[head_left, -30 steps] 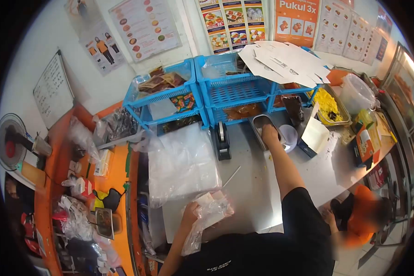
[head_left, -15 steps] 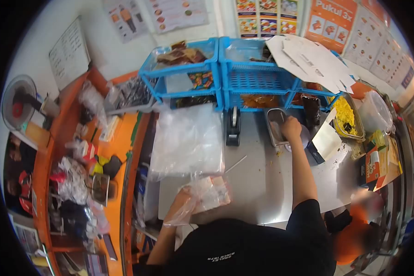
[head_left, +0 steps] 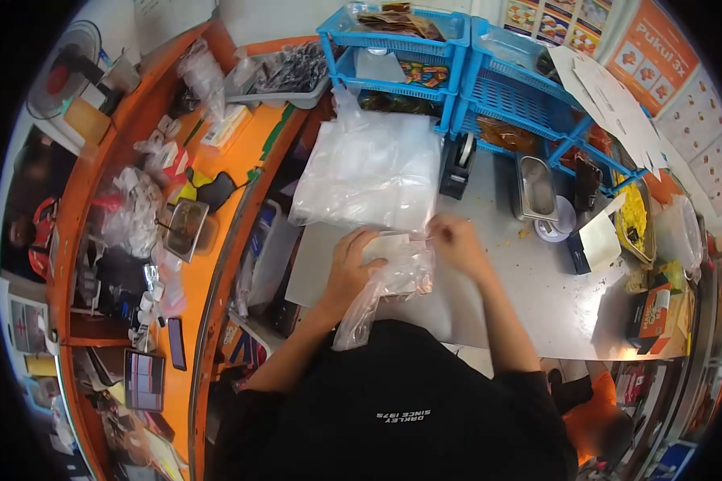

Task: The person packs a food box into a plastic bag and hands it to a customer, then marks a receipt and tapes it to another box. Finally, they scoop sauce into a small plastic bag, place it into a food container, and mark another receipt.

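Head camera looks forward, down over the worktop (head_left: 565,317).

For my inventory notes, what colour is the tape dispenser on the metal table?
The tape dispenser is black; it shows best in the head view.

Right fingers (head_left: 443,230) blurred, whiteboard (head_left: 172,16) and food poster (head_left: 559,22) cut off above

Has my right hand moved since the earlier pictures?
Yes. Judged against the rectangular metal pan, your right hand has come out, leftward and toward your body, and is now by the clear plastic bag.
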A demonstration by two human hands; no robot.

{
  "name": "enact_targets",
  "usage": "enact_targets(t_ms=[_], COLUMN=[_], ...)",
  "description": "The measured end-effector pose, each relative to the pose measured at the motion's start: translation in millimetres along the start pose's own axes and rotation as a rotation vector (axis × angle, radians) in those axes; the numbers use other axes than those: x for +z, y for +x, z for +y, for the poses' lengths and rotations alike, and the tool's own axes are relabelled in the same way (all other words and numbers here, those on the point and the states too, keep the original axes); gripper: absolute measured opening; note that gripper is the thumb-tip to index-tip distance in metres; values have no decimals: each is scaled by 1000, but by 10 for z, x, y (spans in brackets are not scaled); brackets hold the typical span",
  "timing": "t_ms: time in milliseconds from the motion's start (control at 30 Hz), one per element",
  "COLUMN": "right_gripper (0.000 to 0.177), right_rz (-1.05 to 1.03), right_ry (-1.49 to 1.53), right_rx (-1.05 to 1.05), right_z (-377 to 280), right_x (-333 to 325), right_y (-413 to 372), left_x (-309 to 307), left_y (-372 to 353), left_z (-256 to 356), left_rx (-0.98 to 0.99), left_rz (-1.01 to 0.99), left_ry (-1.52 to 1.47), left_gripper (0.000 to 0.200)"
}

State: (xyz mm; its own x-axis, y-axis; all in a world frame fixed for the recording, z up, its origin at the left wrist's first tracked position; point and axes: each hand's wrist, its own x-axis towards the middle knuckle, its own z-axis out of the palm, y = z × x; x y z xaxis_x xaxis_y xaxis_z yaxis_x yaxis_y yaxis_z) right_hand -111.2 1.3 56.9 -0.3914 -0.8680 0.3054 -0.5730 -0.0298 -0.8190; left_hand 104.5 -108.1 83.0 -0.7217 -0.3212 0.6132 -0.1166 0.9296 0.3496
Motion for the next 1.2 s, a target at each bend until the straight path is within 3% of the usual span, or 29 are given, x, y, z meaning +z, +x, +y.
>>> enact_targets(t_ms=[67,100,133,167,300,400,467,533,667,733,767,833,867,900,967,1200], right_gripper=[15,15,22,29,30,26,21,15,15,17,18,19,21,23,22,18], right_rz=[-94,-100,-88,-73,-52,53,125,81,-31,-62,23,112,113,115,172,240], right_ry=[198,202,175,144,-10,46,-107,-67,71,164,166,168,121,74,35,-127], right_rx=[-204,-205,-12,180,171,79,-228,-164,-53,32,96,160,51,-54,-58,-173], right_z=[-109,-132,-165,-194,-240,-186,-167,-203,-262,-418,-531,-601,-615,-620,-599,-562], right_x=[449,474,478,469,381,578,713,727,628,556,518,531,563,599,705,788], right_y=[-108,-137,-164,-175,-213,-279,-261,-264,-319,-295,-295,-344,-429,-491,-566,-617], left_x=[1,78,113,135,102,-31,-19,25,8,-10,-4,47,78,97,123,163], left_y=[19,-50,-101,-146,-123,9,59,47,170,246,250,247,209,140,0,-75], left_z=[-50,-146,-200,-247,-234,-80,-89,-134,-129,-233,-263,-340,-359,-350,-317,-165], left_rx=[29,-53,-136,-139,-54,52,105,98,11,-138,-137,-983,-981,-1089,-1263,-1262], left_rz=[12,-164,-342,-342,-306,-222,-201,-431,-494,-640,-644,-561,-565,-518,-473,-302], left_ry=[31,-111,-255,-253,-243,-117,-62,-9,-145,-303,-305,-868,-866,-1069,-1298,-1369], left_gripper=[14,16,18,18,21,22,24,24,19,19,19,14,14,16,20,22])
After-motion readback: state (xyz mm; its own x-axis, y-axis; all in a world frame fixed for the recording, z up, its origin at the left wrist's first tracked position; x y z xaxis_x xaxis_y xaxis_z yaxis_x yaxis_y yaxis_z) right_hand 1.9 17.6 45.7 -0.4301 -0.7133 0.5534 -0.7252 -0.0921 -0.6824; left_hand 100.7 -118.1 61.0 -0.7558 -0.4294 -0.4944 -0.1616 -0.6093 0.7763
